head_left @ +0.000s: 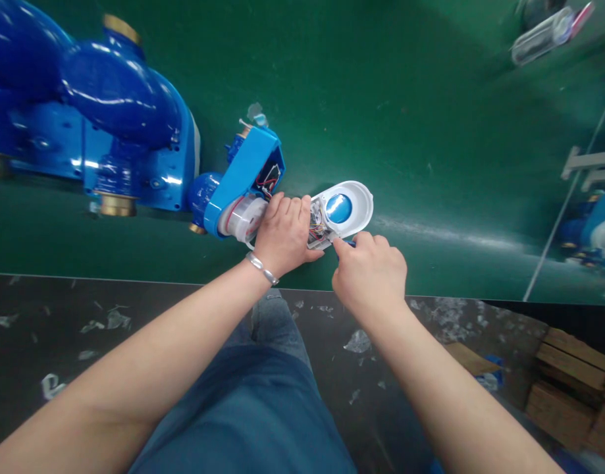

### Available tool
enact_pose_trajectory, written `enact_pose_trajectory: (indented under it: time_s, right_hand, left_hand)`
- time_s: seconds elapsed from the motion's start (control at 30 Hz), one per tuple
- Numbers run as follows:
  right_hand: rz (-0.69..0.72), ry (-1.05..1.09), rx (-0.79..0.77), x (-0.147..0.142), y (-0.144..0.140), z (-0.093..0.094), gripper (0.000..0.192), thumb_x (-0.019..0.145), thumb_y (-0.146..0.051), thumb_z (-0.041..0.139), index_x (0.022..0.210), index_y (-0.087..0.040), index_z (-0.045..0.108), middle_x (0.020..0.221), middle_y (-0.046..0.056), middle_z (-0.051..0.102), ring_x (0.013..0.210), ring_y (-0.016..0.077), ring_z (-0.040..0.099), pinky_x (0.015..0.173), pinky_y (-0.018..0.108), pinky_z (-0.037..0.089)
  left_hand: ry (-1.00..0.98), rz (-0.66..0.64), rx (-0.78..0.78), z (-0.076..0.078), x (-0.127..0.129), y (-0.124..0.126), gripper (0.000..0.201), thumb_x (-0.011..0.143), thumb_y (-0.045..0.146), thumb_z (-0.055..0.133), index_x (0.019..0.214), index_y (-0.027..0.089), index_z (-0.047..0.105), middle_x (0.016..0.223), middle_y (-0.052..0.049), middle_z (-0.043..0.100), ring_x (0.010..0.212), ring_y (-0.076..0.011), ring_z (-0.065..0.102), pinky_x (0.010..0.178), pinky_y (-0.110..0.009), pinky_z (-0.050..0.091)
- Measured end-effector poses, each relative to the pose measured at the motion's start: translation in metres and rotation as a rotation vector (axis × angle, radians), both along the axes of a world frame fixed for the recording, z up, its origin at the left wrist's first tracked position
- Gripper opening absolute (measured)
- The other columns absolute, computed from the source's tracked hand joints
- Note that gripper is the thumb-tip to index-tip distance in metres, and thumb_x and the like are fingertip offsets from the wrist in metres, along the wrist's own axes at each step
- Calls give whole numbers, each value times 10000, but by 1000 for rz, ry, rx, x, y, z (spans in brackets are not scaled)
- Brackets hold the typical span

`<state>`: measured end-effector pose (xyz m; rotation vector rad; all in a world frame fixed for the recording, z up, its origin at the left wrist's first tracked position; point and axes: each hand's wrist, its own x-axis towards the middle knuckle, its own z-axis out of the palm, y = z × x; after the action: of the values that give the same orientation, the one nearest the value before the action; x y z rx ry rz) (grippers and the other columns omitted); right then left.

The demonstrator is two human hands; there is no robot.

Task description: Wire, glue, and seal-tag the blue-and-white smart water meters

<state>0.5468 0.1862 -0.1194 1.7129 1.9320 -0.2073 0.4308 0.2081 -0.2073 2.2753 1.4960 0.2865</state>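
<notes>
- A worker's left hand (285, 230), a silver bracelet (261, 268) at the wrist, gripped the near end of a white casing (364, 204), fingers over one edge and thumb at the other.
- The right hand (374, 270) was curled at the casing's lower edge, its fingers closed on a small dark-blue item (351, 243), mostly hidden.
- The casing lay open on a green tabletop (430, 151), showing bundled wires (318, 230) beside a round blue disc (338, 209).
- Just left of the left hand sat an open bright-blue housing (240, 174), wires inside, with a clear cylinder (247, 217) at its lower end.
- Large glossy blue bodies (122, 92) with brass ends crowded the tabletop's left side.
</notes>
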Motion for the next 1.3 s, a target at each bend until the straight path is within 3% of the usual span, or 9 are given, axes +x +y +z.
enact_pose_trajectory:
  time_s: [0.17,0.33,0.53,0.77,0.97,1.3]
  right_hand:
    - [46,-47,-104,-14,21,5,221,732,-188,468,826,-135,661,796,148,572,814,269,532,610,328,357]
    - [-24,-49,-134,-17,31,4,213,722,-198,474,816,-179,665,763,120,593,755,235,561,573,288,366]
    - [-88,43,3,5,5,-6,324,694,-193,493,984,-266,618,853,58,608,749,196,532,548,265,328]
    - [-92,231,166,32,-31,-39,398,714,-193,471,1087,-287,572,993,47,574,810,186,475,593,278,322]
    - [-77,306,252,40,-43,-55,389,754,-212,424,1110,-290,561,1028,54,558,829,195,454,619,291,305]
    - [-62,351,303,44,-52,-65,375,786,-217,403,1124,-276,557,1047,73,545,845,198,440,641,295,295]
  left_hand:
    - [-7,-2,-1,-2,0,0,789,620,448,572,1223,-19,367,1008,-175,507,975,-297,424,979,-457,208]
    - [-9,-14,-8,-1,-1,1,785,618,445,565,1224,-15,373,1010,-170,514,977,-296,428,979,-454,205]
    - [-7,-11,-18,1,-1,2,832,583,469,593,1224,-12,371,1031,-179,513,994,-307,429,971,-454,221]
    - [-16,-16,-19,0,1,1,810,586,478,591,1222,27,373,1028,-173,515,992,-318,432,946,-485,237]
    - [53,-30,12,-1,2,0,843,568,517,610,1220,43,363,1034,-164,515,982,-313,446,943,-477,244]
    - [77,-31,40,-1,2,0,872,556,531,623,1232,56,343,1054,-173,512,990,-319,452,937,-483,253]
